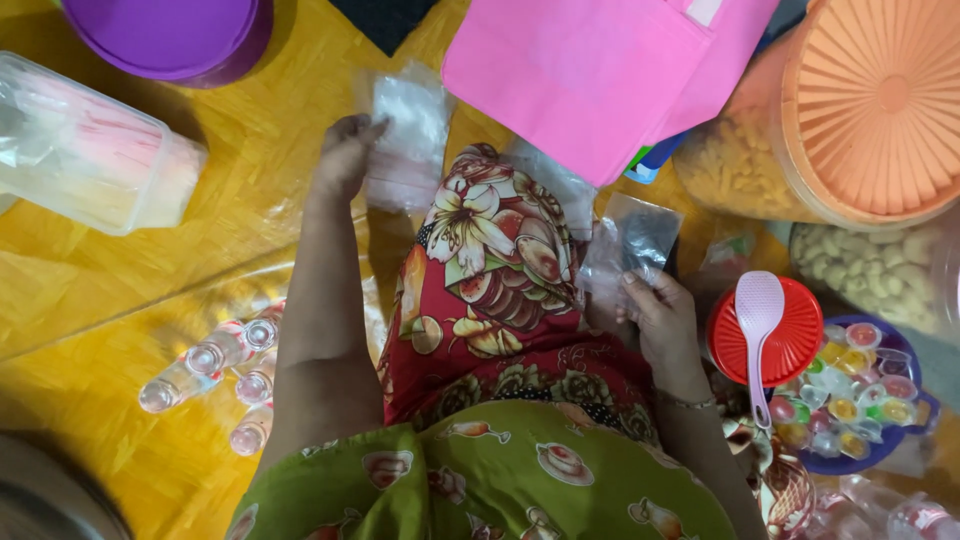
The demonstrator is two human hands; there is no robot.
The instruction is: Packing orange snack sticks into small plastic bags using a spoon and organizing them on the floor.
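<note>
I sit on a yellow floor with a red flowered cloth over my knee (490, 270). My left hand (345, 155) reaches forward and pinches the edge of a clear plastic bag stack (410, 130) lying on the floor. My right hand (660, 315) holds a small clear plastic bag (630, 245) beside my knee, fingers closed on its lower edge. More clear bags lie between the knee and the pink bag.
A pink cloth bag (590, 70) lies ahead. An orange-lidded jar of snacks (850, 110), a red lid with a pink spoon (760, 320) and a bowl of small jelly cups (850, 395) sit to the right. Small bottles (215, 365), a clear tub (85, 150) and a purple lid (170, 35) are at left.
</note>
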